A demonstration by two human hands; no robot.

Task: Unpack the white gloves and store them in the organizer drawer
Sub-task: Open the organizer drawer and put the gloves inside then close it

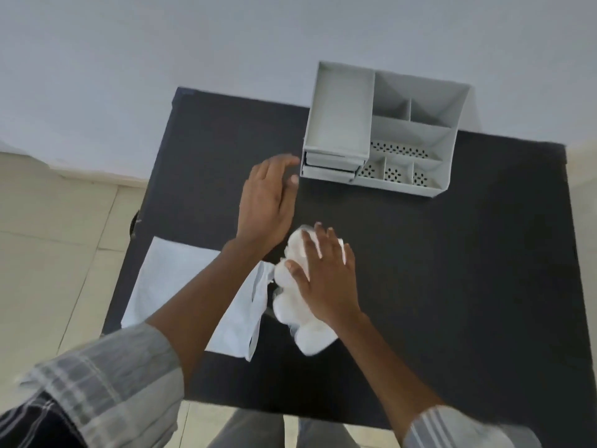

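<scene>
1. Your right hand (326,279) lies flat on the bundle of white gloves (297,305), fingers spread and pressed down over it, thumb along its left edge; the hand covers the bundle rather than closing around it.
2. The gloves rest on the black table (452,270), near its front centre, well apart from the grey organizer (381,130).
3. Your left hand (266,202) is open, fingers straight and together, holding nothing; its fingertips (290,161) reach just short of the organizer's lower-left corner.
4. The organizer drawers (329,166) sit at that corner, stacked under an open tray; whether any is pulled out a little is hard to tell.
5. A flat white packaging bag (168,279) lies on the table's left side, partly beneath your left forearm, its open end just beside the gloves.
6. Striped shirt sleeves (106,389) are pushed up both forearms.
</scene>
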